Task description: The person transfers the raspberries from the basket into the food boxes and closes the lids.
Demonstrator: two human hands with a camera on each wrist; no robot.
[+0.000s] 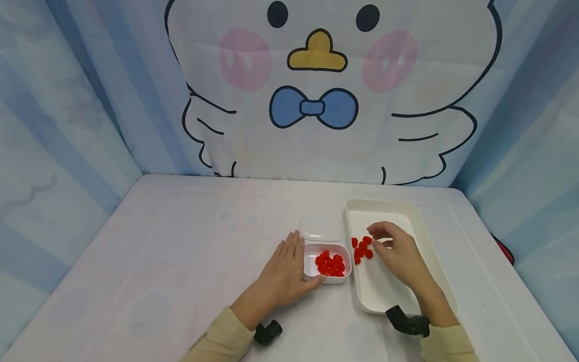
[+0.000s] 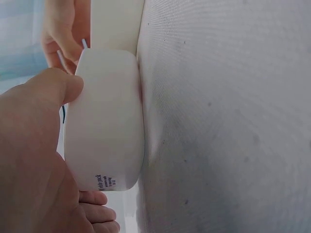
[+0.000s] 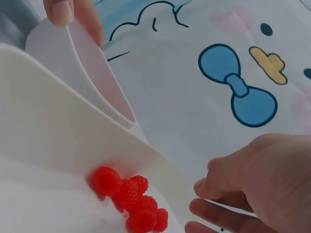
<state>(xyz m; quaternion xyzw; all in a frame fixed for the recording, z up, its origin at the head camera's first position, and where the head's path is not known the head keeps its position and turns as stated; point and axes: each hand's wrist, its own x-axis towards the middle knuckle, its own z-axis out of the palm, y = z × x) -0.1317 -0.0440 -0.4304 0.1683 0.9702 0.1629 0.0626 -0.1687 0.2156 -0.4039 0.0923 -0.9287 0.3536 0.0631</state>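
Observation:
A small white box [image 1: 309, 259] holds several red raspberries [image 1: 330, 264]. Its clear lid [image 1: 320, 228] lies just behind it. My left hand [image 1: 285, 271] rests against the box, straight fingers along its left side and the thumb [image 2: 73, 87] on the front rim. A white tray [image 1: 384, 291] stands right beside the box. More raspberries [image 3: 141, 204] lie in a cluster near the tray's left wall. Over them is my right hand [image 1: 400, 251], thumb and fingers loosely bent and apart. No berry shows between those fingers in the right wrist view.
The white tabletop [image 1: 190, 251] stretches to the left of the box. At the back hangs a cloth [image 1: 316, 151] printed with a cartoon bird. Blue striped curtains [image 1: 534, 201] flank both sides. A dark red-edged object [image 1: 503, 249] peeks out at the right edge.

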